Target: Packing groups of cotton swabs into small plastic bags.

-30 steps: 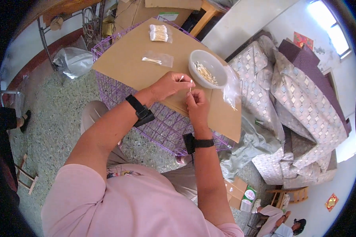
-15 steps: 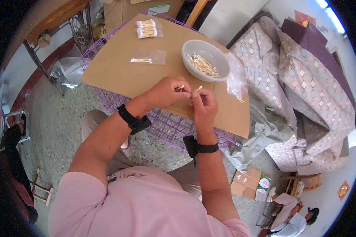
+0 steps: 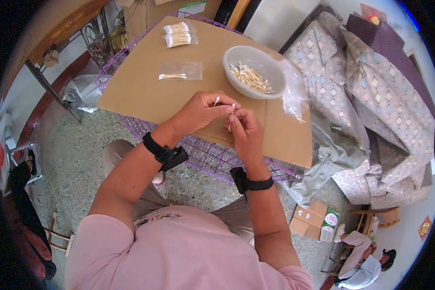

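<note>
Now turned more upright, one cotton swab [image 3: 233,106] sits pinched in the right hand [image 3: 246,130] beside the left hand [image 3: 204,112], curled closed on a second swab [image 3: 217,100], with one stack [image 3: 180,35] laid out and many loose swabs [image 3: 251,79] left in the bowl [image 3: 262,57]

Head-worn on the left of a side-by-side pair, the fisheye camera looks steeply down over the pink T-shirt [image 3: 179,251], nearest at the lower edge, and forward past the left hand [image 3: 201,112] and right hand [image 3: 247,133], close at mid-picture, to the cardboard tabletop [image 3: 135,87] just beyond.
</note>
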